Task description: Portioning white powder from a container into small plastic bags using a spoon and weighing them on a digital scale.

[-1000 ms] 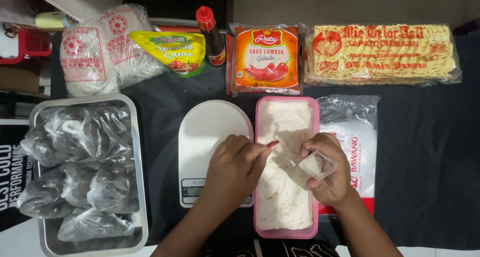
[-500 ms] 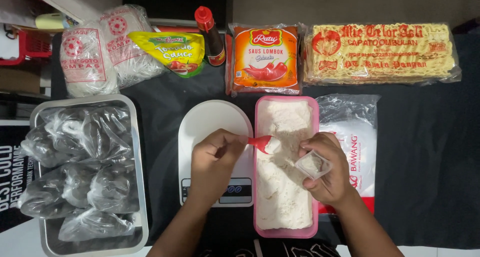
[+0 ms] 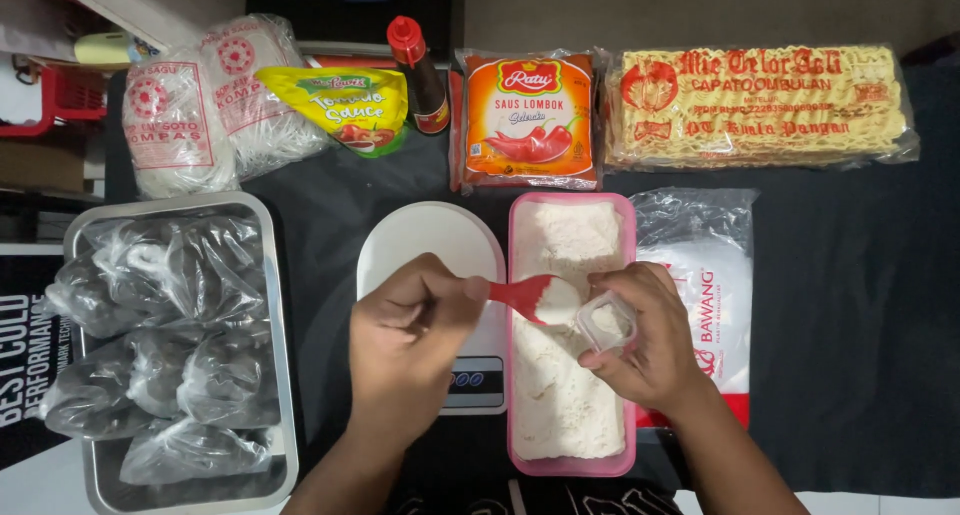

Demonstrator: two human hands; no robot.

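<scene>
Since half a second ago: red spoon [image 3: 530,297] swung from a raised tip over the pink tub's [image 3: 620,445] left rim to level, bowl now heaped with white powder and nearly touching the small clear cup [image 3: 606,322]. A full second ago, no spoon showing, left hand flat over the tub's edge.

Left hand [image 3: 410,325] curled into a fist, pinching the spoon's handle between thumb and fingers, hovering above the white scale [image 3: 425,240]. Right hand [image 3: 650,350] closed around the clear cup, fingers wrapped on its sides, held tilted over the powder in the tub; unmoved across the frames.

Around, on the black counter [image 3: 850,325]: metal tray [image 3: 275,375] of filled plastic bags at far left; white bag with red print [image 3: 710,295] just right of the tub, partly under the right wrist. Along the back: two bags of white noodles [image 3: 200,105], green-yellow sauce pouch [image 3: 340,105], dark bottle with red cap [image 3: 420,75], orange sauce packs [image 3: 530,120], block of yellow noodles [image 3: 760,105]. Scale's display half hidden by the left hand.
</scene>
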